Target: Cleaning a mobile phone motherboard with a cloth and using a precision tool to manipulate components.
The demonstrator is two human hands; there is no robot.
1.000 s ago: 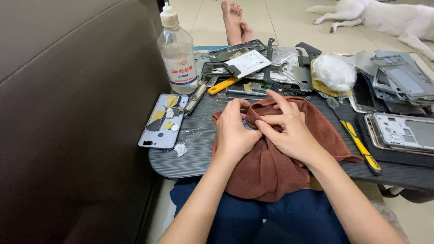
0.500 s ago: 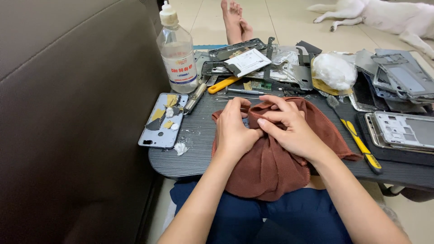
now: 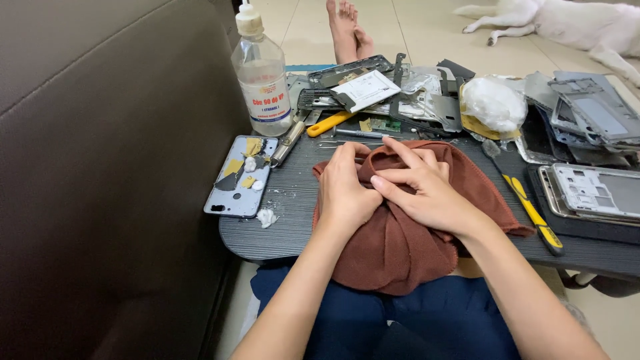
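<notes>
Surface: dark, wood-grained desk [image 3: 293, 220] with a rounded near-left corner, set across the person's lap; brown leather-like sofa [image 3: 100, 167] along its left edge; pale tiled floor [image 3: 427, 33] beyond the far edge, with a white dog [image 3: 567, 23] lying on it and someone's bare feet [image 3: 348, 30].

Near edge, centre: rust-brown terry cloth [image 3: 393, 247], soft and bunched, draping over the edge. Left hand [image 3: 343, 190] closed around a fold of it; right hand [image 3: 427, 190] pressed flat-fingered on top, fingers curled over the bundle. Whatever is wrapped inside is hidden.

Left edge: phone back panel [image 3: 233, 193], grey-blue, strewn with yellow scraps and white wads.

Far-left corner: clear plastic bottle [image 3: 262, 77], upright, capped.

Far edge: yellow-handled tool [image 3: 330, 123] among dark metal phone frames [image 3: 347, 70].

Right edge: yellow-and-black screwdriver [image 3: 530, 213]; silver phone chassis [image 3: 593, 190].
</notes>
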